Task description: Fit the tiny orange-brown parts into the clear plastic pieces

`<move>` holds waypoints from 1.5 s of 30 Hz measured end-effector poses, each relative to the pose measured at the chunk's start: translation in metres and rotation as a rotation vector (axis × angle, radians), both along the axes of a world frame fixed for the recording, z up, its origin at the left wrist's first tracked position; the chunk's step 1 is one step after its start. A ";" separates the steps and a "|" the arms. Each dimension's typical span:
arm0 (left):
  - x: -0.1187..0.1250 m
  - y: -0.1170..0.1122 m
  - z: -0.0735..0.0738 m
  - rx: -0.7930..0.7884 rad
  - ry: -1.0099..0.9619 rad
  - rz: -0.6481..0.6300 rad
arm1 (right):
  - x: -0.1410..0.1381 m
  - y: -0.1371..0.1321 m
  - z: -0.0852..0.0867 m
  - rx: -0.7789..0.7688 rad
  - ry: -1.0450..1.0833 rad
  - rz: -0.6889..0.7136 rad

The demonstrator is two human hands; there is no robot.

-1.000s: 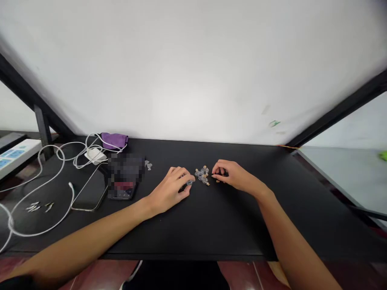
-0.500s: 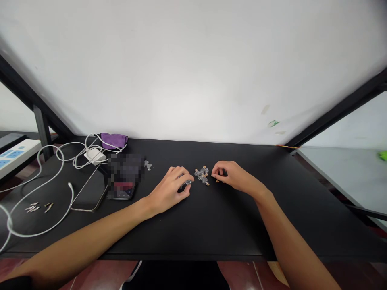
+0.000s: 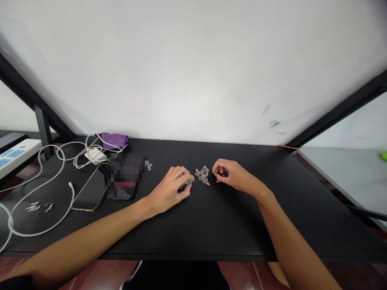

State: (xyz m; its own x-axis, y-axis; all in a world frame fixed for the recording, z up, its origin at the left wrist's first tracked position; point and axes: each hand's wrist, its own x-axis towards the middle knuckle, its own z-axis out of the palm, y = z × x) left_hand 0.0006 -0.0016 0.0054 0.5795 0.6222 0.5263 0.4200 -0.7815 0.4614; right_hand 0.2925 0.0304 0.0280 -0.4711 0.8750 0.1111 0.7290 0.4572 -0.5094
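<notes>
Fingers of our left hand pinch a clear vial — loose vials just right of it; our right hand curls closed.

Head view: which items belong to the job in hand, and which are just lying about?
In hand: left hand pinching a clear vial; right hand beside the pile of corked vials; loose cork.
Lying about: phone; white cable; charger; purple cloth; power strip; small metal pieces.
</notes>
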 end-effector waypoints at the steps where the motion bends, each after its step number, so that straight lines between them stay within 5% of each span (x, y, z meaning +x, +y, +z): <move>1: 0.000 0.000 0.000 -0.003 -0.003 -0.003 | 0.000 0.000 0.000 0.015 0.002 -0.001; 20: -0.002 0.000 0.000 -0.015 -0.012 -0.004 | -0.006 -0.003 0.009 0.162 0.119 -0.023; 45: -0.002 0.001 -0.004 -0.040 0.002 -0.003 | -0.010 -0.005 0.008 0.110 0.117 -0.002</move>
